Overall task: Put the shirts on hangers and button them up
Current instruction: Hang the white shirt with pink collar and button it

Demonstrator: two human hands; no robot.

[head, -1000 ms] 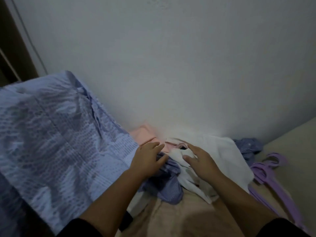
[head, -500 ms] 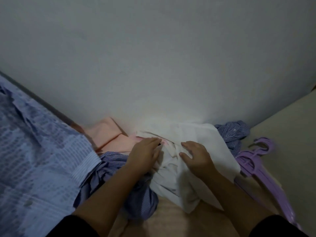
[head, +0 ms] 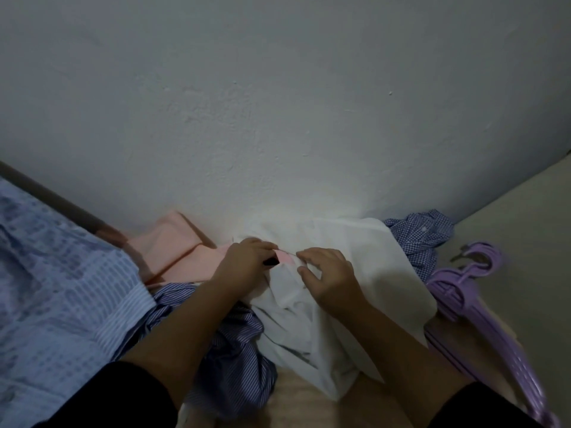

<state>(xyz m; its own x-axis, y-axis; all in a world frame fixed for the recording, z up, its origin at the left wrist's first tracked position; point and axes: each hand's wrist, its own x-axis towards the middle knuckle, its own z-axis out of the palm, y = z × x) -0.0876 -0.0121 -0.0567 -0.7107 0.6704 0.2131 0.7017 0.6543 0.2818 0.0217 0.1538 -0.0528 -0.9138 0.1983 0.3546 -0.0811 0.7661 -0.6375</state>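
we have both hands in the heap of shirts against the wall, working at the white shirt (head: 349,273), which lies crumpled in the middle, on top of the striped blue shirt (head: 234,350) and partly over the pink shirt (head: 179,251). our left hand (head: 244,267) curls round the cloth near what looks like the collar, its grip closed on the white fabric, with a small dark thing showing under the fingers that we cannot make out. our right hand (head: 327,273) pinches a fold of the same shirt just beside it, thumb and fingers drawn together on the cloth.

the step, as we judge it, is to pull this one shirt free and find its collar. we do best to keep both grips near the neckline and lift straight up, so the sleeves fall clear and the striped shirt below does not come along. a shake would open the shoulders.

the purple hangers (head: 463,291) lie stacked to our right, near the shirt's edge, with the checked blue shirt (head: 420,233) behind them. one hand will have to let go to fetch one, so we should hold the collar firmly with the other.
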